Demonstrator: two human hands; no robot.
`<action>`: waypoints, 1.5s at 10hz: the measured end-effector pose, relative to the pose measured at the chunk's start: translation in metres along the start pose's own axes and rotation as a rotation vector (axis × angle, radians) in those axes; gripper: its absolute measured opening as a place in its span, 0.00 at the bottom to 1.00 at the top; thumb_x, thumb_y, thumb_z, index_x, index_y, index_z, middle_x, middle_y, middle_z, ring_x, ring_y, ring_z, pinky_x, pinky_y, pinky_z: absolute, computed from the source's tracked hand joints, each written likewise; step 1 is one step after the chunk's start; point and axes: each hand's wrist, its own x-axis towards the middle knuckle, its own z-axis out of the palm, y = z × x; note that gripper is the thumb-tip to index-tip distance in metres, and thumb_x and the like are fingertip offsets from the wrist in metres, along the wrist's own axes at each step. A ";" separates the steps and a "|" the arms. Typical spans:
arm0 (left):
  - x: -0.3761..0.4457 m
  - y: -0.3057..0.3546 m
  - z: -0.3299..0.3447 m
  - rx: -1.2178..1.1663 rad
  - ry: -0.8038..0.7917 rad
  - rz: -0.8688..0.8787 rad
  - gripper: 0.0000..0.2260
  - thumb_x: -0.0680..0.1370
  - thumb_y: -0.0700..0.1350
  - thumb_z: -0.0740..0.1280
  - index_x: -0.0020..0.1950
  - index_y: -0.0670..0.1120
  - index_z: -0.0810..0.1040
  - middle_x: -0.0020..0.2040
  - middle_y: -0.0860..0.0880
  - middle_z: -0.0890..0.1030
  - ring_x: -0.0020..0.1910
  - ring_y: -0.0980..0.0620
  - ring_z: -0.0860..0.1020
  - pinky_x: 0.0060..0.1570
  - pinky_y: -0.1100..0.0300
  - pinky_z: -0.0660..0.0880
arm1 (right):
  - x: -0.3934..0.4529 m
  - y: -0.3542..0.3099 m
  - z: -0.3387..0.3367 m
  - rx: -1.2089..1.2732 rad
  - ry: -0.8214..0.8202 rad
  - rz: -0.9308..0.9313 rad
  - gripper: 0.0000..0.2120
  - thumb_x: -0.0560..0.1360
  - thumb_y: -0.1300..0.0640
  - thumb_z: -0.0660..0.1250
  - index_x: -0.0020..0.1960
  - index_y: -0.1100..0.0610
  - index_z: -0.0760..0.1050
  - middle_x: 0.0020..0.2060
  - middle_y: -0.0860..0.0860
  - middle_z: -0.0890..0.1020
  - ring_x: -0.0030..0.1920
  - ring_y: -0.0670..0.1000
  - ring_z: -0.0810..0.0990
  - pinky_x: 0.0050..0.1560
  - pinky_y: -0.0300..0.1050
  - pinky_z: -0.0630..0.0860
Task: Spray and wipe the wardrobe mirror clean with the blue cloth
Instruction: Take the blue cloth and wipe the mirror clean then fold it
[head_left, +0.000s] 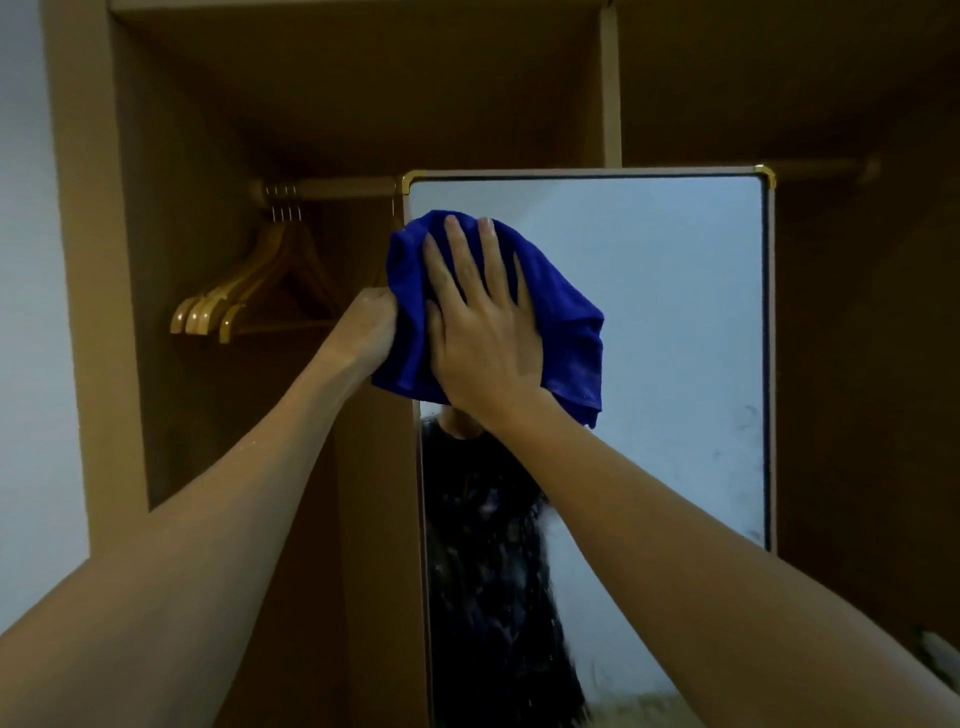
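The wardrobe mirror stands upright in a thin frame with gold corners, its lower glass speckled with droplets. The blue cloth is spread over the mirror's upper left part. My right hand lies flat on the cloth with fingers spread, pressing it against the glass. My left hand is closed around the mirror's left edge, with the cloth's left edge against its fingers. No spray bottle is in view.
Several wooden hangers hang on a rail in the open brown wardrobe to the left of the mirror. A white wall is at far left. Another wardrobe bay lies to the right.
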 end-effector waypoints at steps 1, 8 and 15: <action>0.009 -0.008 -0.001 -0.020 0.017 0.023 0.30 0.82 0.61 0.48 0.56 0.37 0.77 0.50 0.38 0.80 0.51 0.41 0.80 0.56 0.48 0.76 | -0.004 0.021 -0.005 0.011 0.004 -0.011 0.26 0.83 0.47 0.50 0.79 0.53 0.55 0.79 0.52 0.56 0.79 0.56 0.49 0.77 0.53 0.42; 0.022 -0.025 0.034 -0.156 0.346 0.152 0.22 0.85 0.53 0.50 0.34 0.46 0.68 0.31 0.46 0.65 0.32 0.49 0.65 0.34 0.68 0.64 | -0.050 0.200 -0.035 -0.180 -0.038 0.202 0.34 0.76 0.50 0.70 0.76 0.57 0.61 0.80 0.53 0.51 0.79 0.60 0.47 0.77 0.60 0.46; -0.012 -0.058 0.050 -0.013 0.468 0.264 0.25 0.84 0.50 0.55 0.26 0.48 0.64 0.20 0.54 0.64 0.20 0.56 0.62 0.24 0.66 0.57 | -0.098 0.186 -0.025 -0.192 0.041 0.240 0.29 0.81 0.46 0.63 0.77 0.57 0.60 0.79 0.54 0.54 0.79 0.61 0.50 0.77 0.60 0.49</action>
